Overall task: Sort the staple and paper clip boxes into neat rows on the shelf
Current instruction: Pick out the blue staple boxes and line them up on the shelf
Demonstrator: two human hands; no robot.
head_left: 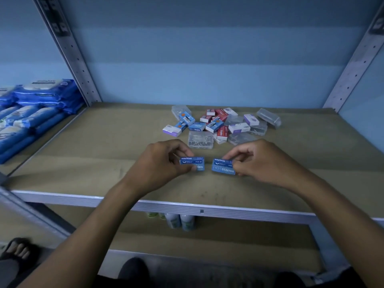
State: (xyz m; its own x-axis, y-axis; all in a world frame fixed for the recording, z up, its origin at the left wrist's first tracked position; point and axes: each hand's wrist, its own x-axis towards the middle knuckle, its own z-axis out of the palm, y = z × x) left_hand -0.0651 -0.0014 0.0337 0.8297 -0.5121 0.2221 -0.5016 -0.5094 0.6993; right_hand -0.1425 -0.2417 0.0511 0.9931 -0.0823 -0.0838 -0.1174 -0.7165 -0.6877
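— What was closest to you?

— A sandalled foot on the floor at the left, then the person's knees, then both forearms reaching over the shelf's metal lip. Bottles stood on the level below.

— And the hands?

— The left hand had thumb and fingers curled round a blue staple box, pinching it by its left end. The right hand pinched a second blue box by its right end. Both boxes sat low over the board, near its front and a little apart; I could not tell whether they touched it.

— So a row was starting?

— That was my guess: two alike, side by side at the front. Nothing else had been lined up.

— Where was the rest?

— Behind the hands, in one heap mid-shelf: blue, red and white-and-purple boxes muddled with clear plastic clip cases, one of them just behind the left hand's fingers.

— What might have gone wrong?

— The right box was tilted, so set down like that it would have made a crooked start. A reach back for more could have knocked the near clear case. And the blue boxes in the heap lay at all angles, easy to face the wrong way.

— Farther off?

— Blue wipe packs stacked on the next bay to the left, and the blue wall behind.
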